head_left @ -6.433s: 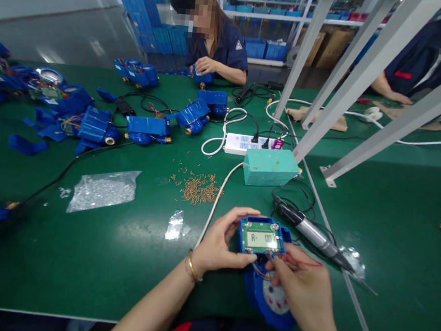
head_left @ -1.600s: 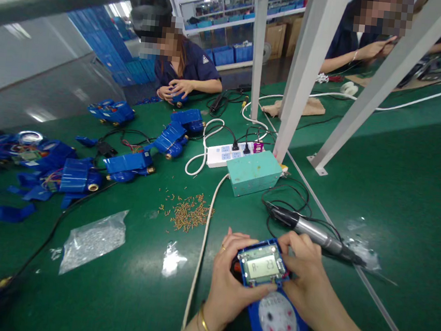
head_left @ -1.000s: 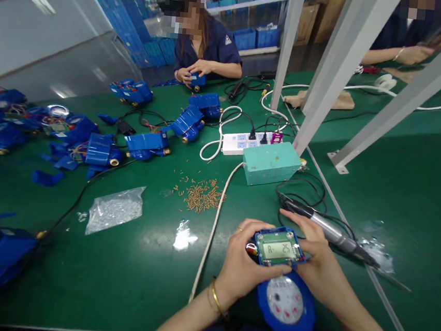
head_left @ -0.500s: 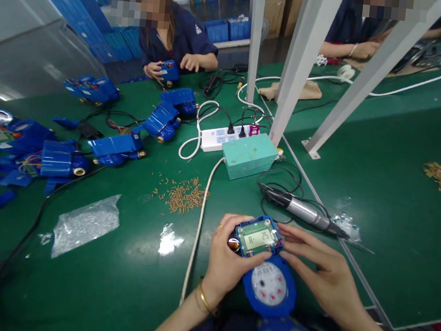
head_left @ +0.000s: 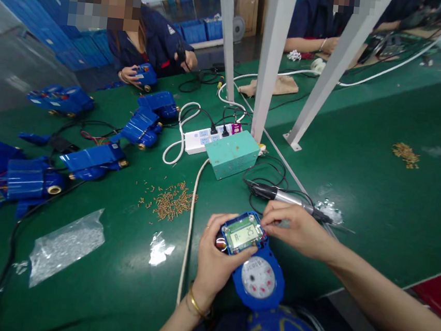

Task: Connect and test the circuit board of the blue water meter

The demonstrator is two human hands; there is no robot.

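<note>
A blue water meter (head_left: 276, 285) with a round white dial (head_left: 258, 278) is tilted toward me near the table's front edge. Its upper housing holds a circuit board with a lit-grey display (head_left: 243, 235) reading "A- 25". My left hand (head_left: 215, 261) wraps round the left side of that housing, thumb along its lower edge. At the housing's right edge, my right hand (head_left: 296, 227) has thumb and fingertips pinched together beside the board; whatever they hold is too small to make out. Behind this hand lies a silver-and-black electric screwdriver (head_left: 285, 197), partly covered by it.
Loose brass-coloured screws (head_left: 174, 201) lie left of a white cable. Beyond are a green power box (head_left: 232, 153), a power strip (head_left: 195, 141) and metal posts (head_left: 271, 61). More blue meters (head_left: 92, 161) and a clear bag (head_left: 66, 247) lie left. A co-worker (head_left: 150, 39) sits opposite.
My right hand has drawn its fingers from spread along the housing into a pinch at its upper right edge. The view has shifted right. Opposite, the co-worker's free hand now grips a dark tool.
</note>
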